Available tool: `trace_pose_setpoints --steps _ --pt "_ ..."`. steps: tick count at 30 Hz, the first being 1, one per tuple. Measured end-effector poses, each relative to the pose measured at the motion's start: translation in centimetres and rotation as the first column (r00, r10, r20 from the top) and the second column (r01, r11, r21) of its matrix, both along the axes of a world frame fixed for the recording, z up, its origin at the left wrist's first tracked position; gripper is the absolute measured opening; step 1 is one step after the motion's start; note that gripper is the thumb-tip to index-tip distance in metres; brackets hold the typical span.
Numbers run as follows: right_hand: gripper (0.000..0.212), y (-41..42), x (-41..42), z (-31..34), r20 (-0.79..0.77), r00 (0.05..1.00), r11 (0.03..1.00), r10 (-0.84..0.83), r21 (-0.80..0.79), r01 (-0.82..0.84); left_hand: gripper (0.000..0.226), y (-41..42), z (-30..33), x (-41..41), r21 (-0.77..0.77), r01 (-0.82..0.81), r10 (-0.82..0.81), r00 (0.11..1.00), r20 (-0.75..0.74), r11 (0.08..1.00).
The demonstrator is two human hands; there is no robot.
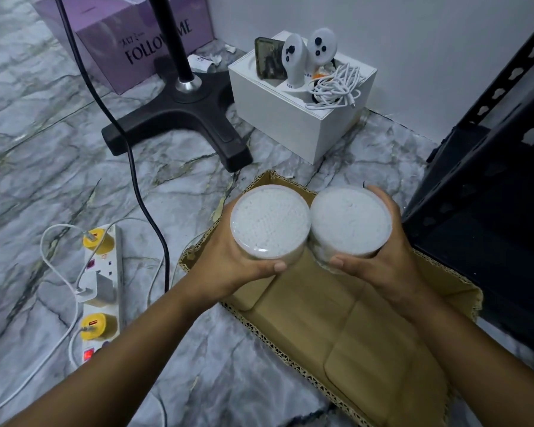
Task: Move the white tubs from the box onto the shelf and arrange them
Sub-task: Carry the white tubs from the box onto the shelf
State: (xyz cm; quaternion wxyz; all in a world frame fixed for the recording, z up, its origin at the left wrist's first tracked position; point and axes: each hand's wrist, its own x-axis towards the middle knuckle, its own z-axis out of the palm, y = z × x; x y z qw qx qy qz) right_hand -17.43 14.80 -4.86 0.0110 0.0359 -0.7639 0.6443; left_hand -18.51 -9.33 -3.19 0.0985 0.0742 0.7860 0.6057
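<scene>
1. Two round white tubs, seen from above, sit side by side just below the middle of the frame, their rims touching; each has a clear lid over a white, grainy-looking filling.
2. The left tub [270, 221] is held by the left hand [228, 260], fingers curled around its far side at 9 o'clock and the thumb pressed along its near wall at 6 o'clock.
3. The right tub [351, 221] is held by the right hand [389, 260], fingers wrapped around its side at 3 o'clock, one fingertip showing over the rim at 1 o'clock, the thumb against the near wall at 6 o'clock.
4. Both tubs are held above an open cardboard box [367, 334], a shallow brown tray with corrugated edges that lies on the marble-patterned floor [43, 149] and runs from the tubs toward 5 o'clock.
5. A black metal shelf [490, 195] with a perforated upright stands at 3 o'clock, just beside the box.
6. At 12 o'clock a small white box [290, 118] holds two white controllers [309, 53], a phone and a coiled white cable.
7. A black stand base [179, 118] sits at 11 o'clock in front of a purple carton [121, 41].
8. A white power strip [102, 288] with yellow plugs lies at 8 o'clock.
</scene>
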Motion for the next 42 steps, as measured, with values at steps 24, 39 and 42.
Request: trace_pose_setpoints --steps 24,39,42 --pt "0.091 -4.0 7.1 20.9 0.113 0.993 1.0 -0.017 -0.018 0.02 0.098 -1.9 19.9 9.4 0.018 -0.295 0.292 0.951 0.098 0.955" --pt "0.095 -4.5 12.7 48.0 0.164 0.977 0.989 -0.137 -0.026 0.143 0.09 -2.7 46.5 13.1 0.04 -0.272 0.267 0.959 0.093 0.962" --pt "0.096 -4.7 14.3 52.1 0.157 0.975 0.985 -0.156 -0.055 0.166 0.091 -2.5 50.2 14.3 0.06 -0.242 0.236 0.968 0.089 0.969"
